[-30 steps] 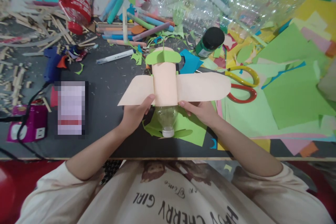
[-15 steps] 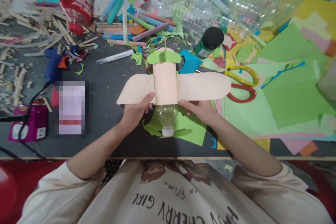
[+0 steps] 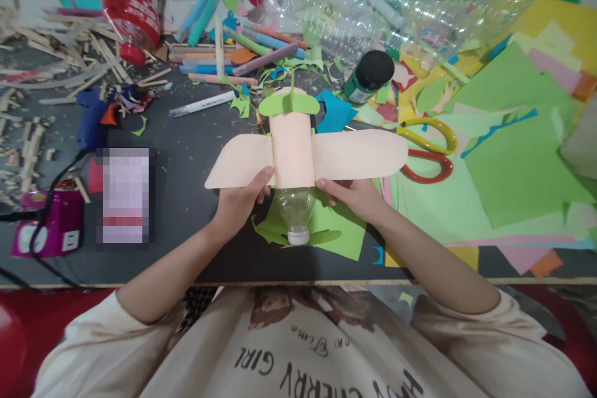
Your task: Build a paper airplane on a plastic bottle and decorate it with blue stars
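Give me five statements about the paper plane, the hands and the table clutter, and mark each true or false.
1. Both hands hold the paper plane. True: left hand, right hand.
2. The plane's body wraps a clear bottle. True.
3. The bottle's cap points away from the person. False: it points toward them.
4. The scissors lie left of the plane. False: they lie right of it.
5. The glue gun is in the right hand. False: it lies on the table.

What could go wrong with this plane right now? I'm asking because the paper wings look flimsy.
The left hand and right hand grip the clear plastic bottle wrapped in peach paper close to its wing roots, so the long peach paper wings could crease or droop. The green paper tail hangs close above scattered paper scraps and could snag if lowered.
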Demonstrator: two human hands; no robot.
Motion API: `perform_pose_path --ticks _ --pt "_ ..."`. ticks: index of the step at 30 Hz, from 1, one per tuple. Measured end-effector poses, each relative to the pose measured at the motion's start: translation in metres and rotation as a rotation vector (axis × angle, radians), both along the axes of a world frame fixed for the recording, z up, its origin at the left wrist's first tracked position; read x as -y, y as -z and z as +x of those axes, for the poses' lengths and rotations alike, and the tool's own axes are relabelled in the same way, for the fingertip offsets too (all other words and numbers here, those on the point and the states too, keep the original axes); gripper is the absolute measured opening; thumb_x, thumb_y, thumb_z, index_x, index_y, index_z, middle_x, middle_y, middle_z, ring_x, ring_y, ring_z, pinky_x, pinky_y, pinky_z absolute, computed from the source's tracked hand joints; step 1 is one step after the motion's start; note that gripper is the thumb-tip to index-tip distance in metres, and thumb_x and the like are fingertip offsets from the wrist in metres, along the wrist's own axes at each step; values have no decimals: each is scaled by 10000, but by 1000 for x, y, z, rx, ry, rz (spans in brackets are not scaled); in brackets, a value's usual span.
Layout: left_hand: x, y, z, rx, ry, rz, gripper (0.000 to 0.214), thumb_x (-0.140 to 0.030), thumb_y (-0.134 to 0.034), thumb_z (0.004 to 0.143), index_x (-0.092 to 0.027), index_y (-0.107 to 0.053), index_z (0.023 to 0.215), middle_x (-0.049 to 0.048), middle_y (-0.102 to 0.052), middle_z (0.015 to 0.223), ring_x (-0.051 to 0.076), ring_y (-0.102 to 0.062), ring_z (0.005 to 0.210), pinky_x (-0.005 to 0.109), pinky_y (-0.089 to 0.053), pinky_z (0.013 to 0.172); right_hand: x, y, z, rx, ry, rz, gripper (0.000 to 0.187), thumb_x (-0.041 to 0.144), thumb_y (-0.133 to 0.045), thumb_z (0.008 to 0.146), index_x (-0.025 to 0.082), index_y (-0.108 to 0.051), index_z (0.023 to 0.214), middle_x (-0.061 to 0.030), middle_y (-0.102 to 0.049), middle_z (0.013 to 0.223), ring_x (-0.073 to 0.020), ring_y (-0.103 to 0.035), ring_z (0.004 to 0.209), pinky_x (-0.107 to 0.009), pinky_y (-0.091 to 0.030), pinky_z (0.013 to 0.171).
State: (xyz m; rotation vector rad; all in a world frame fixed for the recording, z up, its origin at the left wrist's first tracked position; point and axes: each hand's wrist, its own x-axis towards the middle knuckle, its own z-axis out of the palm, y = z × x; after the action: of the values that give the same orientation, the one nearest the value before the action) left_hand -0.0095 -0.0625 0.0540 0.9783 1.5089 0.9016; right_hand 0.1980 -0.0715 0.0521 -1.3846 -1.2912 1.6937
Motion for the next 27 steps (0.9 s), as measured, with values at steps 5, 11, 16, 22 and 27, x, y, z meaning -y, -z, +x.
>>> perform_pose_path --ticks 5,11,16,22,27 --pt "-1 0 0 -27 6 -5 381 -310 -694 775 -222 -522 447 -29 -496 430 100 -422 383 268 -419 489 -1 0 0 -33 3 32 463 611 -684 753 214 -500 601 49 -444 477 -93 -431 455 -265 -402 485" --pt "-1 -5 1 -56 39 7 344 -278 -664 784 -225 -511 481 -38 -488 443 101 -417 392 262 -419 476 -1 0 -1 -48 3 39 488 656 -679 729 214 -503 620 56 -453 472 -88 -427 448 -260 -413 475" --pt "-2 -5 2 -46 42 1 331 -230 -642 797 -224 -504 496 -46 -473 455 93 -414 389 258 -426 471 -2 -1 -2 -60 7 41 492 661 -679 725 214 -503 621 58 -454 467 -81 -423 438 -254 -406 460" --pt "-2 0 0 -32 59 31 336 -279 -653 779 -228 -505 482 -34 -478 443 99 -417 383 269 -411 446 -2 -2 -1 -58 4 51 498 665 -674 733 216 -496 608 60 -447 464 -82 -421 440 -257 -410 465" --pt "-3 3 -1 -38 69 51 342 -317 -663 766 -232 -503 476 -26 -488 440 102 -415 371 279 -421 441 -1 -1 -1 -40 -8 41 522 692 -660 731 211 -502 600 55 -448 465 -85 -426 448 -260 -406 477"
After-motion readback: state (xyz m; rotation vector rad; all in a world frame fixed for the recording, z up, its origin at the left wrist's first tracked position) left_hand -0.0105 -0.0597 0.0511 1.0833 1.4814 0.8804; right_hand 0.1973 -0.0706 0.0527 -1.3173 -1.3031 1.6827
